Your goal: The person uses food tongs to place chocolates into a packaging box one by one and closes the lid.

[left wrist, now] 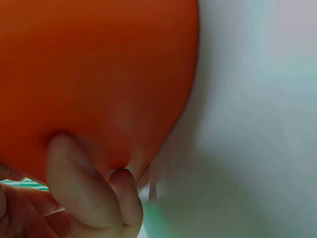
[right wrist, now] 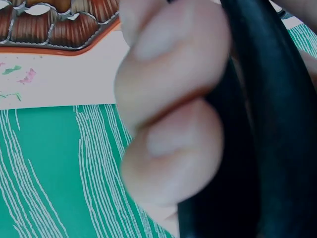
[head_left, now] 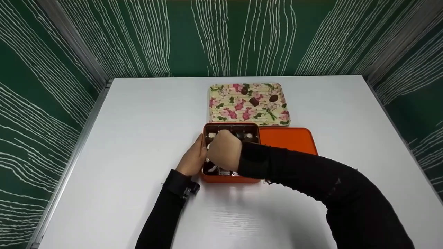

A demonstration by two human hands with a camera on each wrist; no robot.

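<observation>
In the head view my left hand [head_left: 192, 159] rests against the left side of an orange box [head_left: 230, 179]. Its fingertips [left wrist: 74, 158] press on the box's orange wall in the left wrist view. Dark compartments fill the box, with several small pieces in pale or shiny wrapping. My right hand [head_left: 225, 150] is over the middle of the box and hides part of it. From the right wrist view, that hand's curled fingers grip the long dark arms of black tongs [right wrist: 277, 124]. The tips of the tongs are hidden.
Behind the box lies a flower-patterned tray [head_left: 225, 103] with three brown chocolates [head_left: 254, 101] on it. A flat orange lid [head_left: 287, 138] lies right of the box, partly beneath my right sleeve. Green walls with white lines border the white table [head_left: 145, 138].
</observation>
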